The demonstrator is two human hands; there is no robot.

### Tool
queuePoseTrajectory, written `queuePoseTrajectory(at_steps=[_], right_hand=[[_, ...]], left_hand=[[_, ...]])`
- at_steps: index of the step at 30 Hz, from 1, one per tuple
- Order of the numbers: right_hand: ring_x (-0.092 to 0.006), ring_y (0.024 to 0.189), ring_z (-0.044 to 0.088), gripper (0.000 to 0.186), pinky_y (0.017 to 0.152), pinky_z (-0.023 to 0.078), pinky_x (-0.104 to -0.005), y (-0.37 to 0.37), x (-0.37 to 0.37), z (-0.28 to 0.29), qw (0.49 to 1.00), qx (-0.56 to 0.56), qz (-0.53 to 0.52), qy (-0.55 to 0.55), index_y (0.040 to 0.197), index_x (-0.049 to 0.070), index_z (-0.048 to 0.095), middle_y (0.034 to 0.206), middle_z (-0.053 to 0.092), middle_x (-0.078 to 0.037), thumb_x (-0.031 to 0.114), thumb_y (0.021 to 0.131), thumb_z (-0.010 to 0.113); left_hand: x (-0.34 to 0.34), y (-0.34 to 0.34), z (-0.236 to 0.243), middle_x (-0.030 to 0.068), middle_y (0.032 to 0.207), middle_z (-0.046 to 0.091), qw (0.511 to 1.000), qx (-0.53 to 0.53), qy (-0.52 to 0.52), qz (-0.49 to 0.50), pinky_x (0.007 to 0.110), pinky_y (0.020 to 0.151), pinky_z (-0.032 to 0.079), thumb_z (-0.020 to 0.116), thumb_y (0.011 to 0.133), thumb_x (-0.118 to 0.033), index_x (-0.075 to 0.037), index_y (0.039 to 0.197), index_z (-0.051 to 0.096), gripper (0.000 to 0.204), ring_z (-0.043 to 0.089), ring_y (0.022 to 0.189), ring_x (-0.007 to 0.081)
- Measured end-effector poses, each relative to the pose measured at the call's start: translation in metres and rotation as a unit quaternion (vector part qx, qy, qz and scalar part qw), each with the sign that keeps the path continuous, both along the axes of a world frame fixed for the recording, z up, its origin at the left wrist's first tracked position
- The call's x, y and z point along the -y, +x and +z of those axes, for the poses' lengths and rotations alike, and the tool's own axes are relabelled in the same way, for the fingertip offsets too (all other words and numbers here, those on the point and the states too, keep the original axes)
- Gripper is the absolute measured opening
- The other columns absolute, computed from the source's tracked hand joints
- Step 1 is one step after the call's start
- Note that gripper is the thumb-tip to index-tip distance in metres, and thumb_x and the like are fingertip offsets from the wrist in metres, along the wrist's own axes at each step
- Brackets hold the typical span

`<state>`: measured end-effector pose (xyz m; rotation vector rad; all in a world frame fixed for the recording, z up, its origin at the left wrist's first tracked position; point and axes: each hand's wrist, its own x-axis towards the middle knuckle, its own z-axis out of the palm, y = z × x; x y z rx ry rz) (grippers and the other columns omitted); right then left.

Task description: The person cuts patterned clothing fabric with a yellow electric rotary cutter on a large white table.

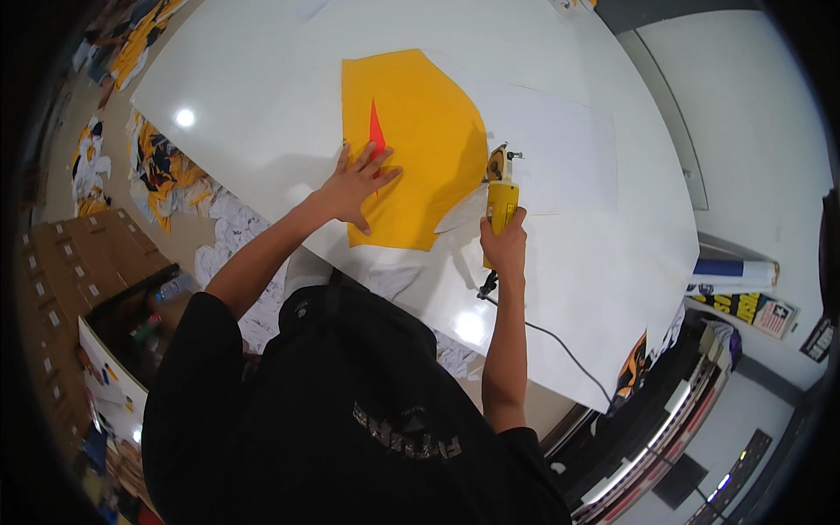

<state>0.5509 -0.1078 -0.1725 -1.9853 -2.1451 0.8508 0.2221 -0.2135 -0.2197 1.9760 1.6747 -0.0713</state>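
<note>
A yellow fabric panel (429, 131) with a curved right edge and a narrow red wedge (376, 124) lies flat on the white table. Spread over its left part, my left hand (357, 185) presses down with fingers apart, partly covering the red wedge. My right hand (506, 243) is wrapped round the body of a yellow handheld electric fabric cutter (501, 199). The cutter's head stands just beside the panel's right edge; whether its blade touches the cloth I cannot tell. A white offcut (461, 213) rests between the panel and the cutter.
White sheets (569, 149) lie on the table (262, 52) right of the cutter. A black power cord (569, 350) runs from it to the table's near right edge. Fabric scraps (162, 171) are heaped on the floor at left, near stacked cardboard boxes (79, 271). Rolls (735, 273) stand at right.
</note>
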Motion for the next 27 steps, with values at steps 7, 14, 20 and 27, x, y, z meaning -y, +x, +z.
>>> queuePoseTrajectory(at_steps=[7, 14, 20, 27], right_hand=[[-0.0574, 0.095, 0.07, 0.057, 0.083, 0.058, -0.0584, 0.012, -0.048, 0.011, 0.995, -0.024, 0.088, -0.026, 0.13, -0.004, 0.037, 0.106, 0.069, -0.04, 0.024, 0.092, 0.069], [-0.0564, 0.099, 0.07, 0.06, 0.085, 0.059, -0.0572, 0.012, -0.097, 0.014, 0.986, 0.002, 0.165, -0.023, 0.133, -0.004, 0.037, 0.109, 0.07, -0.039, 0.025, 0.092, 0.07], [-0.0563, 0.099, 0.071, 0.06, 0.085, 0.059, -0.0578, 0.0, -0.146, 0.008, 0.975, 0.007, 0.222, -0.029, 0.133, -0.002, 0.039, 0.109, 0.07, -0.039, 0.026, 0.091, 0.071], [-0.0555, 0.094, 0.072, 0.057, 0.08, 0.06, -0.057, -0.026, -0.198, 0.006, 0.953, 0.001, 0.302, -0.019, 0.13, -0.002, 0.04, 0.103, 0.071, -0.039, 0.026, 0.092, 0.072]], left_hand=[[0.0, 0.007, 0.023, 0.0161, 0.179, 0.01, 0.999, 0.011, -0.037, 0.029, 0.071, 0.129, 0.002, 0.101, 0.053, -0.041, -0.024, 0.169, 0.028, 0.139, 0.001, 0.166, 0.0418], [0.002, 0.01, 0.018, 0.0134, 0.179, 0.012, 0.997, 0.04, -0.041, 0.06, 0.069, 0.13, 0.0, 0.105, 0.046, -0.034, -0.025, 0.168, 0.032, 0.142, 0.001, 0.166, 0.0379], [0.003, 0.013, 0.009, 0.012, 0.179, 0.013, 0.997, 0.032, -0.029, 0.058, 0.068, 0.131, 0.0, 0.106, 0.046, -0.037, -0.028, 0.169, 0.029, 0.146, 0.001, 0.166, 0.0361], [-0.001, 0.013, 0.003, 0.0113, 0.179, 0.014, 0.998, 0.023, -0.021, 0.06, 0.067, 0.131, 0.0, 0.105, 0.045, -0.039, -0.029, 0.17, 0.029, 0.147, 0.002, 0.166, 0.0353]])
